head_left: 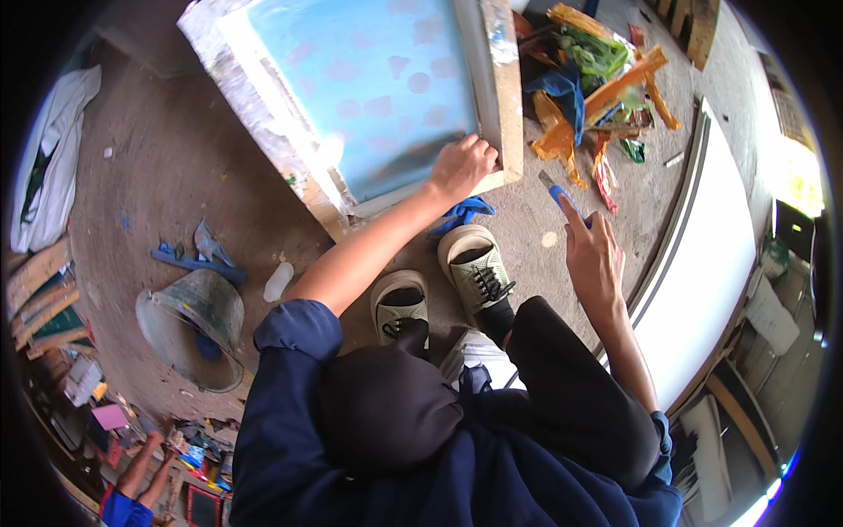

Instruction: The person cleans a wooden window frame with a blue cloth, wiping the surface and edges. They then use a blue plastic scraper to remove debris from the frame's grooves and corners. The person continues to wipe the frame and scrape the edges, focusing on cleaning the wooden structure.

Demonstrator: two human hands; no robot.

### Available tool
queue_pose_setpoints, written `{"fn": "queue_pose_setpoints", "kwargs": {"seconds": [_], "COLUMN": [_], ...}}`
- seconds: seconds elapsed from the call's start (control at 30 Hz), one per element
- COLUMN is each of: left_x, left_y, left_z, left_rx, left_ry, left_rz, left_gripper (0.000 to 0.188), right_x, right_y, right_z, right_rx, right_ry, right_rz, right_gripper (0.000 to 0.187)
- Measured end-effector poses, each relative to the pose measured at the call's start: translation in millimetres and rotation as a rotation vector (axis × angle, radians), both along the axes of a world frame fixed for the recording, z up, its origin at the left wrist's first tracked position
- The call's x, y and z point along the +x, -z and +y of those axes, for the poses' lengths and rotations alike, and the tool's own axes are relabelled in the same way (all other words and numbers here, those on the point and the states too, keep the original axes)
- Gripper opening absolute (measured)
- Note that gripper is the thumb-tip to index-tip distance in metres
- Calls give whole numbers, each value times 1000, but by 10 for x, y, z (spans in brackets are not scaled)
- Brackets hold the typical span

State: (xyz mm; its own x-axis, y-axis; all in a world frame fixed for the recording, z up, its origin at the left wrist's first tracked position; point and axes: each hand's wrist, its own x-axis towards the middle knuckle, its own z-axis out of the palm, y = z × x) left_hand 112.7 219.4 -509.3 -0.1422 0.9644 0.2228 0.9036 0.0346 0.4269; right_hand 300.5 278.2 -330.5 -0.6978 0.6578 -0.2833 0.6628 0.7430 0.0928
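1 bucket (206,300) w/ blue scrap (209,348) inside; L hand (463,167) on frame (507,105), grip unclear; R hand (597,255) grasping blue-handled blade (555,191).

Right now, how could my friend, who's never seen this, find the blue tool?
Find the big wooden frame around a pale blue panel. Right of its lower right corner, the right hand holds a slim tool. It's straight, with a blue handle and flat metal tip; nearby blue scraps are crumpled.

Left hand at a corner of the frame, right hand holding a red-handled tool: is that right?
The tool is blue-handled, not red-handled, as the head view shows. The left hand is at a corner of the frame; the right hand holds it.
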Motion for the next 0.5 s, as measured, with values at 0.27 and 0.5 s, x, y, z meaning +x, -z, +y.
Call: {"fn": "queue_pose_setpoints", "kwargs": {"seconds": [0.27, 0.5], "left_x": [5, -2], "left_y": [-146, -203], "left_z": [102, 126], "left_rx": [-78, -141], "left_ry": [-90, -117], "left_rz": [-85, -157], "left_gripper": [15, 16], "right_x": [158, 134], "right_y": [89, 151], "right_z": [41, 63], "right_rx": [-111, -158], "right_ry": [113, 124], "right_rz": [113, 162], "right_gripper": [47, 43]}}
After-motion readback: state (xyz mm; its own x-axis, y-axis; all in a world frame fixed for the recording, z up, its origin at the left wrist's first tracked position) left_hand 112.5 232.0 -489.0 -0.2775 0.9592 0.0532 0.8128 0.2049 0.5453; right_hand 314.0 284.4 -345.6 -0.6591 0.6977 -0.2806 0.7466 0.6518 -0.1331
